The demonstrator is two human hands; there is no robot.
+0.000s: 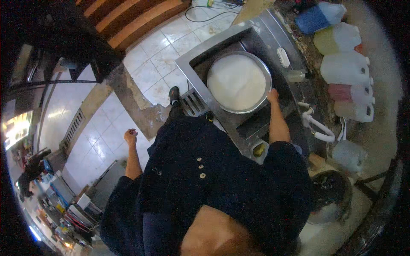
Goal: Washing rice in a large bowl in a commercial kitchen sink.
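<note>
A wide round metal basin point(268, 70) stands in a stainless steel sink point(205, 92). Cloudy white liquid point(238, 81) fills much of it, with a paler yellowish area towards the near side; what lies under the surface cannot be made out. My right hand point(273, 96) grips the basin's rim on its right side. Away from the sink, my left hand point(130, 136) hangs over the tiled floor to the left, fingers loosely bent, with nothing visible in it.
A white scrubbing brush point(283, 57) lies on the sink's back ledge, near a white faucet point(315, 128). Several plastic jugs point(344, 68) with coloured liquids line the wall. A floor drain grate point(193, 101) lies beside my shoe point(174, 94). Wooden slats point(141, 24) rise beyond the tiles.
</note>
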